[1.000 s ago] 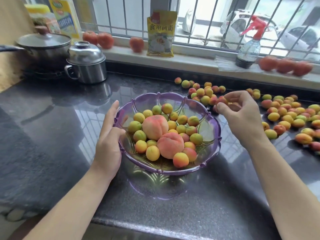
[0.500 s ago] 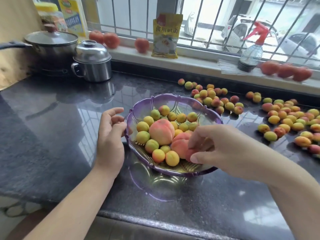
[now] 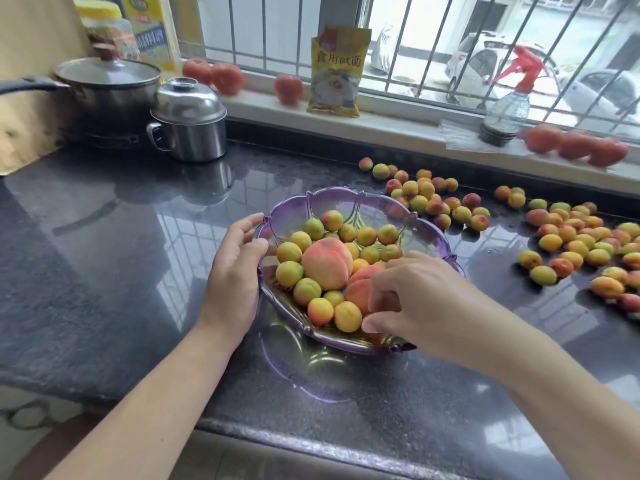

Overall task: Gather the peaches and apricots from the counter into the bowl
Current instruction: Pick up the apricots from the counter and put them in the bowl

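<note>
A purple plastic bowl (image 3: pixel 349 199) stands on the dark counter, holding two peaches (image 3: pixel 325 263) and several small apricots (image 3: pixel 366 236). My left hand (image 3: pixel 232 271) grips the bowl's left rim, thumb inside the edge. My right hand (image 3: pixel 420 299) hangs low over the bowl's near right side. Its fingers are curled round reddish apricots that it mostly hides, right beside the second peach (image 3: pixel 358 289). Loose apricots lie on the counter in a cluster (image 3: pixel 429 199) behind the bowl and a larger spread (image 3: pixel 581 240) to the right.
A steel lidded pot (image 3: pixel 188 124) and a dark pan (image 3: pixel 104 88) stand at the back left. On the windowsill are tomatoes (image 3: pixel 576 145), a yellow packet (image 3: pixel 336 71) and a spray bottle (image 3: pixel 507 109). The counter's front edge (image 3: pixel 277 441) runs below my arms.
My right hand took apricots from the cluster behind the bowl and carried them down into the bowl's near right side. My left hand's fingers curled onto the rim.
</note>
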